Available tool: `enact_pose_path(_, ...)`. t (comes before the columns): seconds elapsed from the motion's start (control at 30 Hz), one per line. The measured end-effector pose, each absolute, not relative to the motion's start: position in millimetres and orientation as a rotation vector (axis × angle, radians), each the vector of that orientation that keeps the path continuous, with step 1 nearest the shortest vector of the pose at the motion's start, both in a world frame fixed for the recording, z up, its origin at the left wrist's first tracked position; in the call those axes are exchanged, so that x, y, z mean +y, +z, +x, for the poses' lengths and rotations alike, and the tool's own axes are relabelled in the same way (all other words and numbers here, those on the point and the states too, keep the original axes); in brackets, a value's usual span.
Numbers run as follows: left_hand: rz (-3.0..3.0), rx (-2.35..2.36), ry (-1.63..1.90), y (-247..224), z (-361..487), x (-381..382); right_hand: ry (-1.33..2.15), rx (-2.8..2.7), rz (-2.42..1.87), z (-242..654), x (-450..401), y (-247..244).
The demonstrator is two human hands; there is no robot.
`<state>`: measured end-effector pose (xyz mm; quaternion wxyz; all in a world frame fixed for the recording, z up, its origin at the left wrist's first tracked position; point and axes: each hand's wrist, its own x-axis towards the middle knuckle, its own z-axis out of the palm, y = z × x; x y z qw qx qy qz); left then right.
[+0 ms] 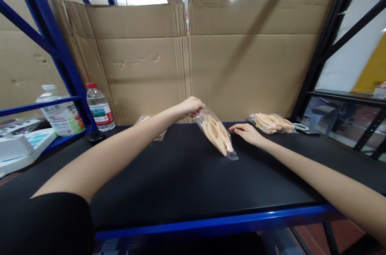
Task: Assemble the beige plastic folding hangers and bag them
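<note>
A clear plastic bag with light wooden-looking pieces (215, 131) hangs tilted over the black table mat. My left hand (193, 106) is closed on its upper left corner. Just right of the bag, my right hand (245, 131) is low over the mat, its fingers apart and pointing toward the bag, holding nothing. Behind my right hand, a second bag of similar pieces (269, 123) lies near the back edge. Another clear bag (161, 136) rests on the mat at the left, partly hidden behind my left forearm.
Cardboard panels (144, 66) stand along the back of the black mat (187, 182). A red-capped water bottle (100, 108) and a larger labelled bottle (60, 112) are at the left, by a blue frame post. A white ring (300, 127) lies at the back right.
</note>
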<state>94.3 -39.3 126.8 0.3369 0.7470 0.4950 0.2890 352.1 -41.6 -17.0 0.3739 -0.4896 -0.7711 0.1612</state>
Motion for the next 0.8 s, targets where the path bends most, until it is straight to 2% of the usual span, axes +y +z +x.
enact_pose_path(0.43,2.131,1.320,0.771,175.6,101.3,-20.3,0.527,-1.945,-1.301,339.7,-45.7,-24.9)
enact_pose_path(0.7,1.943,1.323,0.849,200.1,44.4,-14.6,0.513,-1.970,-1.345,337.5,-47.0,-26.5)
enact_pose_path(0.8,2.003,1.509,0.902,205.6,8.0,-6.9,0.501,-1.996,-1.350,335.2,-50.3,-23.1)
